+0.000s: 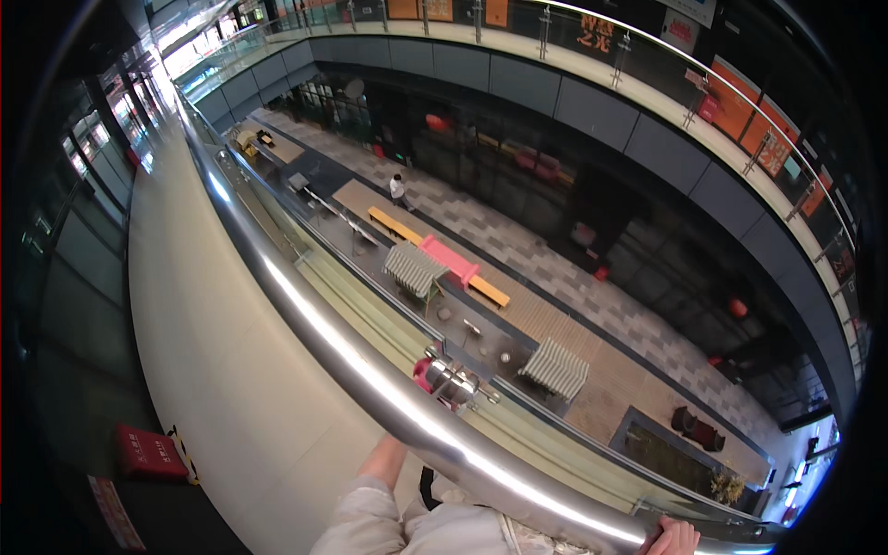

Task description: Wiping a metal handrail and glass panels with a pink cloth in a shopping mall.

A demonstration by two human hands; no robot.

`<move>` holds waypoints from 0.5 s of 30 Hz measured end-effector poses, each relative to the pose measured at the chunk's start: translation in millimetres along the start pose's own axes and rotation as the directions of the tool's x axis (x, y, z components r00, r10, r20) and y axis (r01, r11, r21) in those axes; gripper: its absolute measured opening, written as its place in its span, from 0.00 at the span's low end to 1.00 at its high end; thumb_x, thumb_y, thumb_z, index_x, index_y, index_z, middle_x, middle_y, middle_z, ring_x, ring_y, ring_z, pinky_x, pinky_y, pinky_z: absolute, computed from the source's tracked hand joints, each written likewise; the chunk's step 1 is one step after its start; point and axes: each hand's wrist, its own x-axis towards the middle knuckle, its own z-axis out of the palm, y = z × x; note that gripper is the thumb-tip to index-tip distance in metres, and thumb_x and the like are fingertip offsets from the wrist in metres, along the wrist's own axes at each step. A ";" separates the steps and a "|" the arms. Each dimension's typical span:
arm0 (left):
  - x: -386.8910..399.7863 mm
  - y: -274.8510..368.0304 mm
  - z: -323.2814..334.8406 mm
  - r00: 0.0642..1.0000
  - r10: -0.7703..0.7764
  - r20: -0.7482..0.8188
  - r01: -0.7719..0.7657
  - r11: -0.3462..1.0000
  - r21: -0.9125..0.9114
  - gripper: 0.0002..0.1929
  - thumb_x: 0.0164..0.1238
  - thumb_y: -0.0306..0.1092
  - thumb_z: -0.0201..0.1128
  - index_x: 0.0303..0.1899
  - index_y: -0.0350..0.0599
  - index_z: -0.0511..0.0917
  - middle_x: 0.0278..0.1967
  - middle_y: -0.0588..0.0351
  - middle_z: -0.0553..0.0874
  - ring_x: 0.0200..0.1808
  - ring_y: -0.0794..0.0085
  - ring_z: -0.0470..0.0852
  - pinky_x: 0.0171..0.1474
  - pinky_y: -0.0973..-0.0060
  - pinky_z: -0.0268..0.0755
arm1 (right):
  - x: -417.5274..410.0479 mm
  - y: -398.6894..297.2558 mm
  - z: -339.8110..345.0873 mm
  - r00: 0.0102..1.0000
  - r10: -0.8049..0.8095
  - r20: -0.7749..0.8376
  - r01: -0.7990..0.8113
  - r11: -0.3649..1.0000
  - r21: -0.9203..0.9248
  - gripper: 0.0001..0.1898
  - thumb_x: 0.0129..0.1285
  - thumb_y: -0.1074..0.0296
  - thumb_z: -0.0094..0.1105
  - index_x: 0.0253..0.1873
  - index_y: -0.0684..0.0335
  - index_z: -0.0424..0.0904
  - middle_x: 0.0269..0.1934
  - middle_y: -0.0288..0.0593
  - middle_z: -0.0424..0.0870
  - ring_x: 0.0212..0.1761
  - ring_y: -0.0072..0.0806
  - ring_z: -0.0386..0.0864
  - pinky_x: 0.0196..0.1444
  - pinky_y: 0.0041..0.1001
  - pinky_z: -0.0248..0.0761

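A polished steel handrail [361,374] curves across the view in front of my body. My right hand [674,537] rests curled over it at the lower right. My left forearm [386,459] passes beneath the rail, which hides my left hand. Just past the rail, in line with that arm, a pink, cloth-like thing [421,373] shows beside a shiny metal post fitting [452,383]. Whether my left hand holds the pink thing is hidden. A glass panel [555,444] stands below the rail along the ledge.
Beyond the glass lies a drop to a lower floor with striped canopies [416,269], a yellow bench [395,225] with a pink cover [449,260], and a walking person [397,191]. A red box [149,453] stands behind me on the walkway [208,347]. A curved balcony [624,132] runs opposite.
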 end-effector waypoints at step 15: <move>21.5 2.2 -13.7 0.949 -0.218 -0.226 0.210 0.976 -0.060 0.26 0.75 0.52 0.45 0.67 0.48 0.65 0.66 0.51 0.71 0.67 0.55 0.69 0.67 0.55 0.64 | 33.0 -3.4 -29.6 0.993 0.069 0.093 -0.074 0.996 0.052 0.22 0.74 0.62 0.34 0.41 0.64 0.83 0.33 0.47 0.83 0.34 0.44 0.78 0.44 0.38 0.66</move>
